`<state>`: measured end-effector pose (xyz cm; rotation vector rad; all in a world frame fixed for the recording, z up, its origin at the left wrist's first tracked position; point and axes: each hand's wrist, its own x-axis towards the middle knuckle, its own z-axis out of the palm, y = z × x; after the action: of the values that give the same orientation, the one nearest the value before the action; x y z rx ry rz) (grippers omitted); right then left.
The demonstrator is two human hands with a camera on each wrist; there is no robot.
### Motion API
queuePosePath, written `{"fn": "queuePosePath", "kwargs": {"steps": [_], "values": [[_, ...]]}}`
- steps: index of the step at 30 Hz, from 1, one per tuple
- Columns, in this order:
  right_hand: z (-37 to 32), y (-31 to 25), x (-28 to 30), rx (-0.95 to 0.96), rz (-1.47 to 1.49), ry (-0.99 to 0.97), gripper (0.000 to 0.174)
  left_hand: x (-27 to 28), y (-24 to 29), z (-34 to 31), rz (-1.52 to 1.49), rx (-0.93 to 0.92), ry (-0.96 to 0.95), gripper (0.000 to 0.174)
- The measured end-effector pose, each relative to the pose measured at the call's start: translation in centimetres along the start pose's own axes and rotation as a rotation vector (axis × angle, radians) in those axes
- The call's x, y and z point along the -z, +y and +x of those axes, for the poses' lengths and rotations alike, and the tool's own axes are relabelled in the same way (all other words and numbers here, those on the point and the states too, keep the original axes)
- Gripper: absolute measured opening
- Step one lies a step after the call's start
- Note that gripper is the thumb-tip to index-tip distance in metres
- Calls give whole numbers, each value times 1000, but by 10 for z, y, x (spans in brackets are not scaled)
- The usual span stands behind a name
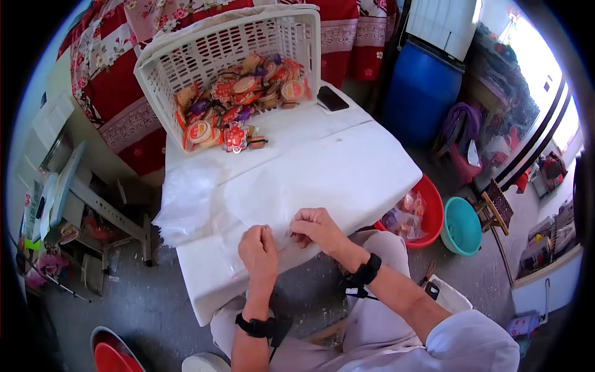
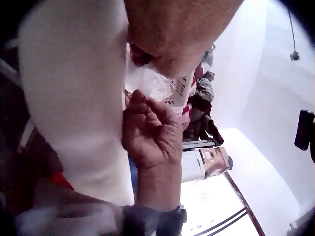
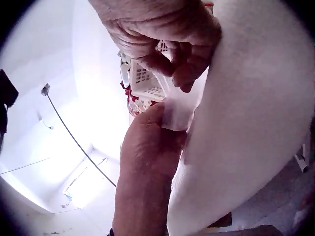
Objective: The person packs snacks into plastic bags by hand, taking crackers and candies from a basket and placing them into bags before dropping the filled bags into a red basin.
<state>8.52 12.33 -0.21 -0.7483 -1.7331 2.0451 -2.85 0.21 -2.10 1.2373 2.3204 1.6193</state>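
A clear plastic bag [image 1: 263,201] lies over the near part of the white-covered table, between my two hands. My left hand [image 1: 258,251] pinches its near edge, and the film [image 3: 177,110] shows at those fingers in the right wrist view. Just to the right, my right hand [image 1: 317,229] has its fingers curled, with thumb and fingertip together at the bag's edge. In the left wrist view the right hand [image 2: 152,130] shows its palm side, with the film [image 2: 147,81] just beyond the fingertips. A pile of clear bags [image 1: 189,198] rests left of the hands.
A white plastic basket [image 1: 226,46] lies tipped on its side at the table's back, with wrapped snack packs [image 1: 245,93] spilling forward. A phone [image 1: 333,99] lies beside it. Right of the table stand a red basin [image 1: 434,214] holding filled bags and a green basin [image 1: 462,226].
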Motion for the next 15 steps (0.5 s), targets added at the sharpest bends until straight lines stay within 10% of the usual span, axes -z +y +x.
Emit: {"fn": "queuePosePath", "kwargs": {"steps": [2,8,15], "values": [[-1,1,-1,-23,-13,-12,17,4,5,5,176,-153,296,8],[8,-4,-1,-82,-140,-15,28,2,24,-7,373,-482,106,9],[13,-13,30,-202,-224,-107,41,12,24,-4,500,-353,160,20]]}}
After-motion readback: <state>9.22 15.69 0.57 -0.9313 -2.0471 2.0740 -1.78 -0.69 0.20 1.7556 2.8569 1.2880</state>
